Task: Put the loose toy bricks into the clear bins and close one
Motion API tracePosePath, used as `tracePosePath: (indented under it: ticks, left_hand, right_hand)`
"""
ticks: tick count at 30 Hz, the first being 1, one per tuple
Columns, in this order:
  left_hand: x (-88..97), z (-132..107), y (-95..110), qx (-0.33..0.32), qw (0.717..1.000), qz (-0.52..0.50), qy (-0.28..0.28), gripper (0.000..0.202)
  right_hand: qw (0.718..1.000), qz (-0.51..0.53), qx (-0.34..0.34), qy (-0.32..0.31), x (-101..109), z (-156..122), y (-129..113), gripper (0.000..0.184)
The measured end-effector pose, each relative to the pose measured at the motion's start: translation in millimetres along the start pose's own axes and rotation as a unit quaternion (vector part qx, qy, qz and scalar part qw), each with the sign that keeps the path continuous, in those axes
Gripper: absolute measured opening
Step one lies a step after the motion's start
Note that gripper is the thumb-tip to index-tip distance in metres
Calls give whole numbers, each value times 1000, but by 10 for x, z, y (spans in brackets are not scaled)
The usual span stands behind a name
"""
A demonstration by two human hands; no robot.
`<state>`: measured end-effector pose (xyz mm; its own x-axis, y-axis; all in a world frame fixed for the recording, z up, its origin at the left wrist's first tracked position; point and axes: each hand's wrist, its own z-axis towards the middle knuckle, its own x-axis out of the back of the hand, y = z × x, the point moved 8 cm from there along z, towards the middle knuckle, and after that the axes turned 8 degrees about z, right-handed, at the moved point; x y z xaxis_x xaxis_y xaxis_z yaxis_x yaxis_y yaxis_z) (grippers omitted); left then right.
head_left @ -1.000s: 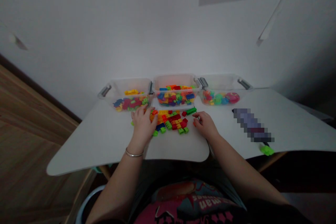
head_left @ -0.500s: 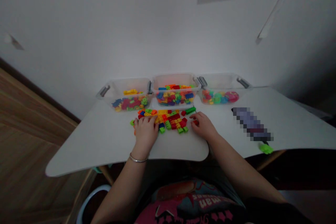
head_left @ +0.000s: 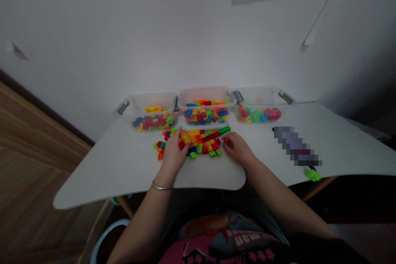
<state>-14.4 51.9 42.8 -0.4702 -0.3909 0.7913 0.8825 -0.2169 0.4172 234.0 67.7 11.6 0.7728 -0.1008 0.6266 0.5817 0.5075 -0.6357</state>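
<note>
A loose heap of colored plastic toy bricks lies on the white table before me. My left hand rests on edge at the heap's left side, a silver bangle on its wrist. Between its thumb and fingers sits a yellow brick, slightly tilted. At the heap's right edge, my right hand is closed in a pinch. A bit of a small red brick shows at its fingertips; the rest is hidden. A long green brick lies just beyond these fingers.
Three clear bins stand along the wall: a left bin, a middle bin and a right bin, all with colorful toy pieces. A pixelated phone-like object and a bright green item lie at the right on the table.
My left hand has turned from palm-down on the heap onto its edge, with the yellow brick between thumb and fingers. Several nearby bricks have shifted slightly right. My right hand has barely moved.
</note>
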Motion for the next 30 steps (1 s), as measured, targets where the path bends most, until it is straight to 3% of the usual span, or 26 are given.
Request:
tracePosePath:
  ticks: [3, 5, 10, 13, 18, 20, 22, 25, 30]
  left_hand:
    - [81, 38, -20, 25, 992, -114, 39, 68]
    - [177, 71, 36, 9, 986, -151, 74, 63]
    - [579, 208, 301, -50, 965, -146, 214, 39]
    - [689, 424, 385, -44, 949, -180, 254, 50]
    - [576, 1014, 434, -58, 972, -133, 185, 46]
    - [544, 1210, 381, -37, 981, -92, 168, 44]
    - [464, 1361, 348, -12, 992, -46, 116, 44]
    - [325, 1458, 356, 13, 998, 52, 30, 39]
    - [266, 1466, 431, 11, 992, 125, 28, 37]
  right_hand:
    - [1000, 1, -3, 1, 2, -1, 6, 19]
    - [1000, 4, -4, 2, 6, -1, 3, 19]
    - [1000, 6, 6, -2, 14, 3, -45, 18]
    - [1000, 2, 19, -7, 18, 4, -79, 16]
    - [1000, 2, 26, -7, 19, 1, -60, 15]
    - [1000, 3, 28, -8, 16, -1, -53, 15]
    - [1000, 3, 26, -10, 14, 0, -50, 15]
    - [1000, 1, 24, -13, 14, 3, -54, 15]
    - [999, 3, 28, -15, 9, 3, -63, 15]
